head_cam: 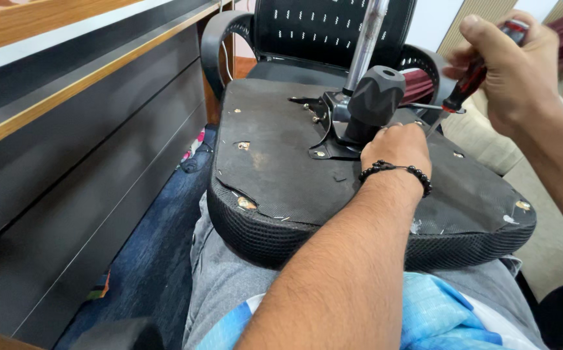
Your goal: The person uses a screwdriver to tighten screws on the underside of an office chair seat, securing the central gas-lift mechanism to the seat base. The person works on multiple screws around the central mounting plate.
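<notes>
An upturned black chair seat (281, 175) rests on my lap, its underside up. A black metal mounting plate (327, 139) with a grey plastic collar (373, 97) and a chrome post (367, 39) is fixed at its middle. My left hand (398, 146), with a black bead bracelet on the wrist, presses on the plate beside the collar. My right hand (508, 65) grips a red-and-black screwdriver (466, 84), its shaft angled down toward the plate near my left fingers.
A black mesh office chair (320, 32) stands just behind the seat. A dark wall panel with wood trim (67, 149) runs along the left. A beige sofa cushion (476, 133) lies to the right. Blue carpet (152, 259) shows below.
</notes>
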